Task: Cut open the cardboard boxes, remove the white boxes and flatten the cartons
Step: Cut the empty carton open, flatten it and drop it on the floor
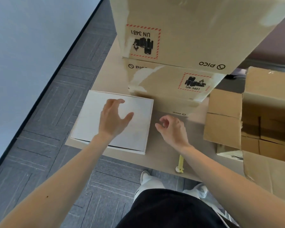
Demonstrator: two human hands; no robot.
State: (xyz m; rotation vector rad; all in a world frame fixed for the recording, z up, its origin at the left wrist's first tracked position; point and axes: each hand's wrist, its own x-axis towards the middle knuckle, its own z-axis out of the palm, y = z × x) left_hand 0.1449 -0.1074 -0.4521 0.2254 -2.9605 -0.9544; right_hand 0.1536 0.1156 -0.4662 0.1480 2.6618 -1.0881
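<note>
Both empty: your L hand [113,118] spread over flat white cardboard box [89,116], R hand [173,129] loose-curled; stacked brown cardboard cartons [187,33] block just behind.

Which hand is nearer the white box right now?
Left. The left hand is over the top of the white box; the right hand is past its right edge, over flattened cardboard.

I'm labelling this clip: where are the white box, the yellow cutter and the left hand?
white box [87,119]: head view, bare lid near its left edge.
yellow cutter [180,162]: head view, on its handle.
left hand [112,119]: head view, back of the hand.
</note>
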